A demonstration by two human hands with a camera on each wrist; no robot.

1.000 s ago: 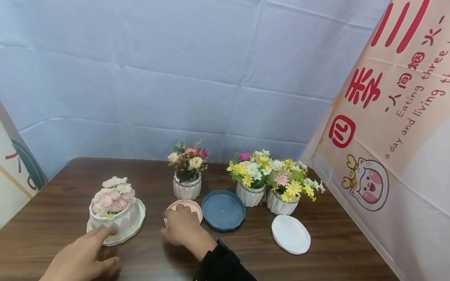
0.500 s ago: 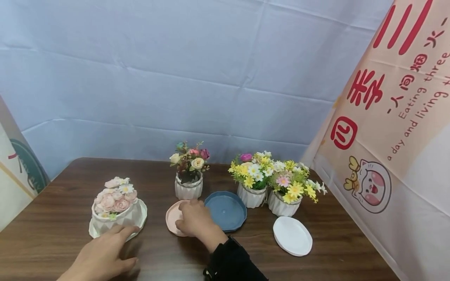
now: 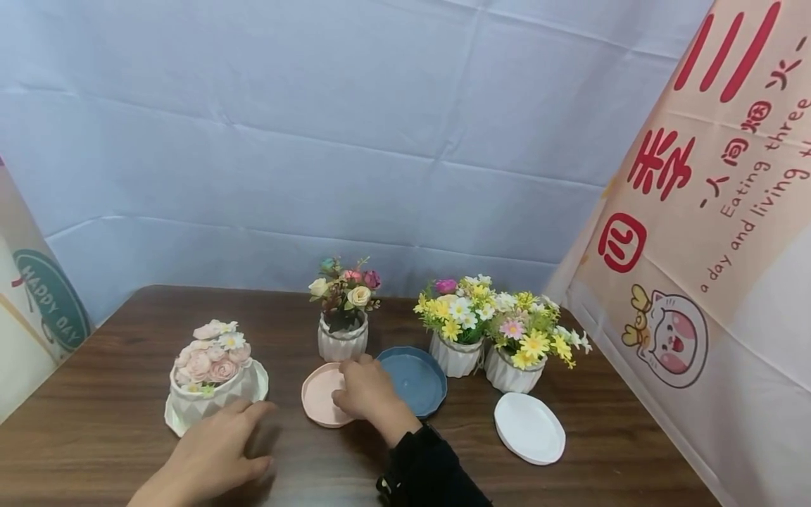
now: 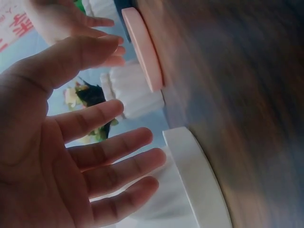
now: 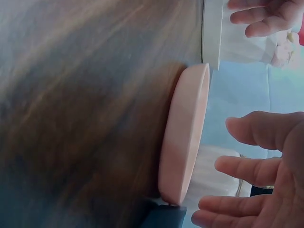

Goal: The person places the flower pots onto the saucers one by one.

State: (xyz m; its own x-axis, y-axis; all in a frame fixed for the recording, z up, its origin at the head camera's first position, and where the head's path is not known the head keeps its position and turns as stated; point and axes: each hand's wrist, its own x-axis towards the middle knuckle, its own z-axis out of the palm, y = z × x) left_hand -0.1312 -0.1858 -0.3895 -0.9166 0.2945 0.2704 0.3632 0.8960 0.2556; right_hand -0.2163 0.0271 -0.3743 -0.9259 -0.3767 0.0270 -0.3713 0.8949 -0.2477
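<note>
Here, pink roses (image 3: 209,355) in white pot (image 3: 212,398).

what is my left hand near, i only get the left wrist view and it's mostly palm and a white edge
Observer: The left hand lies open on the table, fingertips just short of the white pot of pink roses on its white saucer.
Operator: is the right hand holding the pink thing
Observer: The right hand is over the right side of the pink saucer, fingers relaxed; I cannot tell if they touch it.
Operator: whats right of that saucer
Observer: A blue saucer lies beside it, and a bare white saucer lies further right, in front of two pots of yellow flowers.
</note>
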